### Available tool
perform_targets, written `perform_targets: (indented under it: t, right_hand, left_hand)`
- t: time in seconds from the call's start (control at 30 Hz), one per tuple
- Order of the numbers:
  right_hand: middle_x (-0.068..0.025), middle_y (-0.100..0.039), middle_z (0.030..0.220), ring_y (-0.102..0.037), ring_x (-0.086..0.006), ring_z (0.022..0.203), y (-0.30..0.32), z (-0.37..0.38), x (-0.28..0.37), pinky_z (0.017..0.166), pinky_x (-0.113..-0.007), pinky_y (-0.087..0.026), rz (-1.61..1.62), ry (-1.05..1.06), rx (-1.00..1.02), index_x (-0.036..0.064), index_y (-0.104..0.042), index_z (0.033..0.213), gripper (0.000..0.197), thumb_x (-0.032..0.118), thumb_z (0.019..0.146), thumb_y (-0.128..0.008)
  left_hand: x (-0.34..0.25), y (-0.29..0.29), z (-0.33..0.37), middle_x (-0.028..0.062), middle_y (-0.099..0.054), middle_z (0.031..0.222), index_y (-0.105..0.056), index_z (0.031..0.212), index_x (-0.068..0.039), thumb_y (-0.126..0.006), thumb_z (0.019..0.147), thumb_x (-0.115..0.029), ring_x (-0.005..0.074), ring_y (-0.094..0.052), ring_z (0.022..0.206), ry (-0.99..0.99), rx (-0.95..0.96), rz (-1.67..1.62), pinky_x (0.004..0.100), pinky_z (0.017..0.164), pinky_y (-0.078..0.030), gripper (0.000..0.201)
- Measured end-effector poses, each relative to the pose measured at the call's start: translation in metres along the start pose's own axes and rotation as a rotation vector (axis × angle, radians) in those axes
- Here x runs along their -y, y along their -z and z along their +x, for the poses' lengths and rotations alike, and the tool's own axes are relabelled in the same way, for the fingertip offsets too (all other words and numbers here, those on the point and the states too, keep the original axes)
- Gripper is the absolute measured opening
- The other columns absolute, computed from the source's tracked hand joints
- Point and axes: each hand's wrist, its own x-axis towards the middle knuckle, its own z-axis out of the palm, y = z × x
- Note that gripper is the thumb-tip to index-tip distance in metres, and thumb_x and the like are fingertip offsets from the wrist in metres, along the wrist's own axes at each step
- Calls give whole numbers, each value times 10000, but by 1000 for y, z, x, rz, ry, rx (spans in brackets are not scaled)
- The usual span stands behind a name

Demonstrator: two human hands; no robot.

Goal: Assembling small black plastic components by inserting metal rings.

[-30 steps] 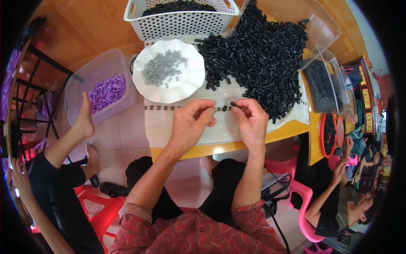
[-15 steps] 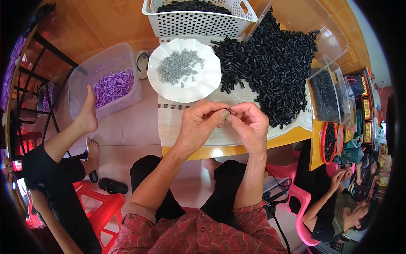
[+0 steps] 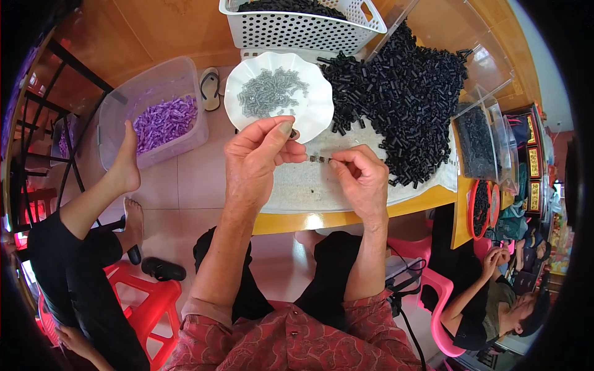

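Note:
My left hand [image 3: 257,148] is raised over the front rim of the white scalloped plate [image 3: 320,117]. Its thumb and forefinger pinch a small black tube-like piece [image 3: 295,133], mostly covered by the fingers. My right hand [image 3: 361,179] hovers over the pale cloth [image 3: 297,188], its fingers drawn together; whatever they grip is hidden. On the plate lies a heap of small clear-grey pieces [image 3: 266,93]. A large pile of short black tubes [image 3: 408,99] spreads over the table beyond my right hand.
A white perforated basket [image 3: 291,31] of black pieces stands at the back. Clear bins [image 3: 479,142] and a red tray [image 3: 475,213] are at right. A translucent tub [image 3: 111,117] of purple pieces sits left, near a red stool [image 3: 145,309]. Two other people sit nearby.
My hands have come apart. The left has moved left and up toward the plate; the right has shifted slightly down. The whole view has shifted a little.

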Motion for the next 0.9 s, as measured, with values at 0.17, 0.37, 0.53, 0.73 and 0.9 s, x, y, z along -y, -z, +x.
perform_targets:
  t: [0.17,0.37,0.53,0.73,0.9]
  right_hand:
    - [-71,-641,826,-650,-185,622,-14,-3,0,570,-305,-506,-109,37,15,38,-714,871,84,23,791,-733]
    - [-79,-626,843,-654,-209,626,-12,-4,0,575,-315,-511,-185,57,35,33,-677,888,117,32,789,-739]
    - [-73,-607,848,-618,-125,652,0,-3,7,562,-250,-483,148,20,-42,-3,-657,898,82,-8,839,-714]
    - [-67,-619,870,-609,-112,690,-1,-4,17,570,-234,-480,216,178,-64,-9,-668,912,79,19,858,-719]
    - [-61,-619,879,-589,-107,717,3,-5,16,612,-227,-473,249,149,-69,-11,-669,911,83,27,859,-723]
  left_hand:
    - [3,0,-1,122,-691,962,-673,1106,25,-617,962,-113,173,-685,761,22,5,-5,330,702,-594,207]
    - [4,-1,-2,129,-690,994,-653,1147,28,-599,975,-110,178,-688,777,88,76,-112,331,713,-596,226]
    - [13,-9,-3,148,-691,1006,-639,1171,33,-582,981,-95,187,-691,776,162,154,-201,340,713,-601,236]
    - [22,-12,-6,153,-704,994,-643,1168,27,-597,973,-99,166,-685,761,227,180,-239,324,698,-598,237]
    - [30,-15,-6,128,-714,969,-668,1134,10,-625,957,-95,140,-668,737,248,154,-230,299,680,-584,211]
